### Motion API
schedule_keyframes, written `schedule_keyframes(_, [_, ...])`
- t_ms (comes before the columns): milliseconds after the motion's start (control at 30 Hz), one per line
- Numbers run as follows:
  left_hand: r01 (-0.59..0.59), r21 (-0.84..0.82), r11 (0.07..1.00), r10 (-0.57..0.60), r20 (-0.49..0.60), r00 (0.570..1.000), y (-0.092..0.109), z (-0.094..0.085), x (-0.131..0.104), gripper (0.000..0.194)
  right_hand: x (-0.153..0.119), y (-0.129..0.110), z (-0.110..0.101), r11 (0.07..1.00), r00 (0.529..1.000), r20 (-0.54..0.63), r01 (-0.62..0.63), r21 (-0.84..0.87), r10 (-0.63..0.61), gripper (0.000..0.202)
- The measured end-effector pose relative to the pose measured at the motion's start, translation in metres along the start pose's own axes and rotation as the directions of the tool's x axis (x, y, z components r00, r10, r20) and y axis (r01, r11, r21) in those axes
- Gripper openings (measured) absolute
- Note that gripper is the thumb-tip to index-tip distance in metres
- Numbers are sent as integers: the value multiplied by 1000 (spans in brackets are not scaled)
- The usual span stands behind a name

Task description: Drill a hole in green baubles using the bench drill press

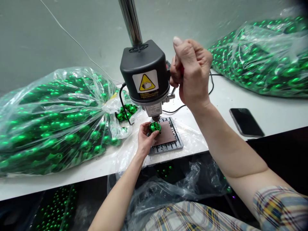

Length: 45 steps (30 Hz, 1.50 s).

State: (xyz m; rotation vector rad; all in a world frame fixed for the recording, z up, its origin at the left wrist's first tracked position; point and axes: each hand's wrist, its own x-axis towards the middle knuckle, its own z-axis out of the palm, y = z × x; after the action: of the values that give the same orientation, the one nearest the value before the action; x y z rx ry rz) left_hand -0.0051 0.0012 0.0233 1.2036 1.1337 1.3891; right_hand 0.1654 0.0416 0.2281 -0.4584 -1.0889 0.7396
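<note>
My left hand (145, 140) pinches a shiny green ball (155, 127) between thumb and fingers, directly under the spindle of a black drill press (144, 70). Beneath the ball lies a pinkish-brown board (166, 134) on the grey slotted base plate (178, 144), with dark specks scattered over it. Raised at the right side of the press, my right hand (191, 69) is closed around a handle with a red part, mostly hidden by the fingers. A yellow warning label (145, 82) shows on the machine's front.
Large clear bags of green balls lie at the left (53, 125) and the back right (262, 61). Loose green balls (127, 112) sit beside the press. A phone (246, 122) rests on the white table (222, 106). Clear plastic (168, 189) hangs below the front edge.
</note>
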Motion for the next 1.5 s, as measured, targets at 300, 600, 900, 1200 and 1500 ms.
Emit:
schedule_keyframes(300, [-110,135,985,92,139,986,-13,4,-4,57,1,-1,2,1000,1000,-13,4,-1,-4,66])
schedule_keyframes(600, [-144,215,966,105,184,977,-24,4,-7,58,1,-1,1,1000,1000,-10,10,-11,-10,68])
schedule_keyframes(900, [-100,199,975,79,112,991,-16,12,-11,53,-2,0,-2,998,998,15,55,-4,-55,62])
schedule_keyframes(1200, [-76,203,976,56,101,993,-17,13,-11,59,-41,4,-14,971,977,-9,211,-116,-213,55])
schedule_keyframes(1500, [-83,200,976,61,113,992,-16,12,-12,57,-68,20,-30,936,939,26,343,-77,-342,58])
